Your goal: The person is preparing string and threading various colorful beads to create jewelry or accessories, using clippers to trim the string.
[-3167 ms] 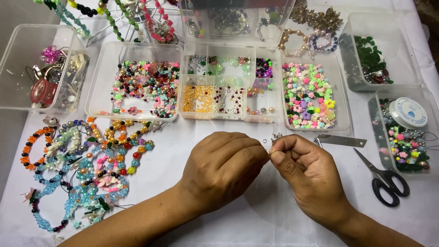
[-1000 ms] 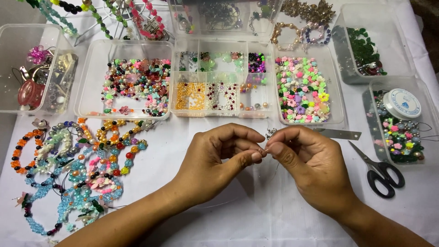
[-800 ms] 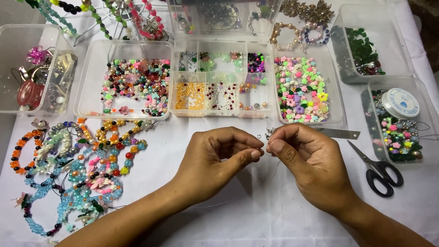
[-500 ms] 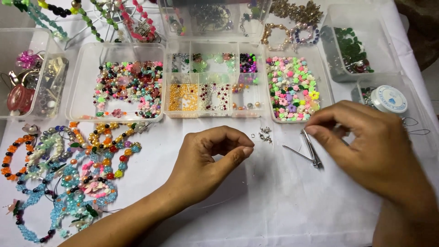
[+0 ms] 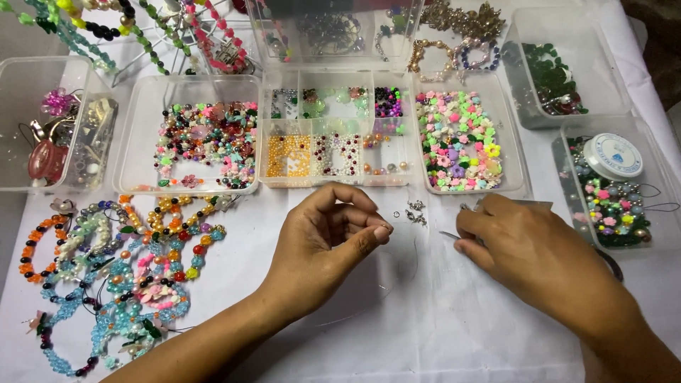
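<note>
My left hand (image 5: 323, 237) rests on the white cloth in the middle, thumb and forefinger pinched on the end of a thin clear cord (image 5: 406, 273) that curves away over the cloth. My right hand (image 5: 532, 252) lies to its right, fingers closed over a slim metal tool; only the tool's tip (image 5: 447, 234) shows. A few tiny metal rings and clasps (image 5: 415, 211) lie between the two hands, just in front of the bead boxes.
Clear boxes line the back: mixed beads (image 5: 206, 142), a divided box (image 5: 333, 152), flower beads (image 5: 461, 142), green beads (image 5: 557, 78), and a cord spool (image 5: 613, 156) at right. Finished bead bracelets (image 5: 120, 262) lie at left. A scissors handle (image 5: 611, 264) pokes out under my right wrist.
My hands were pinched together, then parted. My right hand swung to the right, took up the metal tool, and has come down closer to the cloth. The left hand stays pinched.
</note>
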